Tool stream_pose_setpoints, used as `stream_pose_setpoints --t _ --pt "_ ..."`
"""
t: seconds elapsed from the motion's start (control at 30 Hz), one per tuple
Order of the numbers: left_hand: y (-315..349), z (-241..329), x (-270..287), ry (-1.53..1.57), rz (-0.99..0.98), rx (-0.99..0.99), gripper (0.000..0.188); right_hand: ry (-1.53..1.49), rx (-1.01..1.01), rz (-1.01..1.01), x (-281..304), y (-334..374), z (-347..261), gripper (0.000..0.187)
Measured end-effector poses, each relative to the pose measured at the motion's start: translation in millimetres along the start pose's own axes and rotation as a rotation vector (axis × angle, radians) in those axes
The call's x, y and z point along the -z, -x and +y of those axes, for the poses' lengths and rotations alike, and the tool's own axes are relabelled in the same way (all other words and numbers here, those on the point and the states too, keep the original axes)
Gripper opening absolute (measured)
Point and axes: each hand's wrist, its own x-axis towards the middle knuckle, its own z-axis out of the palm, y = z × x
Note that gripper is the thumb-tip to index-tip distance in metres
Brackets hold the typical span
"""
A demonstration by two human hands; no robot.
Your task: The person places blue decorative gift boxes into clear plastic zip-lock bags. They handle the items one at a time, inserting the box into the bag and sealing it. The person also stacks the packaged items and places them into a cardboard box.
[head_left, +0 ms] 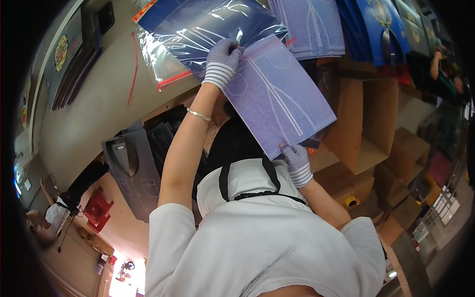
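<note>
A flat purple paper bag (282, 94) with a printed jeans pattern is held at a tilt in front of my body. My left hand (225, 59), in a grey-and-white striped glove, pinches its upper left edge with closed fingers. At its lower corner my right hand (297, 161), gloved the same way, grips with the thumb on top. Just beyond my left hand lies a glossy clear plastic sleeve (170, 69) with red edges, around dark blue flat pieces (213, 24). My left fingertips partly overlap that plastic.
A stack of similar purple bags (311, 29) lies at the far side of the table (114, 64). Blue bags (376, 29) stand to its right. Open cardboard boxes (361, 123) are at my right, dark handled bags (131, 168) at my left. Other people are in the background.
</note>
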Motion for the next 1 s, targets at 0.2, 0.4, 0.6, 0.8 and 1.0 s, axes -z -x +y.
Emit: stream_pose_setpoints --t 0.2,0.4,0.6,0.8,1.0 --pt "31 1 -2 -0.048 0.049 -0.145 0.022 0.135 0.19 -0.26 -24 -82 -37 0.027" --pt "52 -13 10 0.245 0.061 0.017 0.02 0.507 0.357 -0.699 -111 -229 -93 0.019" --pt "132 -122 41 0.681 0.294 0.589 0.023 1.096 0.384 -0.54 -99 -197 -77 0.011" --pt "172 -116 1 1.047 0.32 0.765 0.042 1.172 1.226 -0.522 -149 -178 -31 0.017" --pt "149 -100 24 1.022 0.327 0.886 0.038 1.45 1.276 -0.569 -188 -185 -7 0.016"
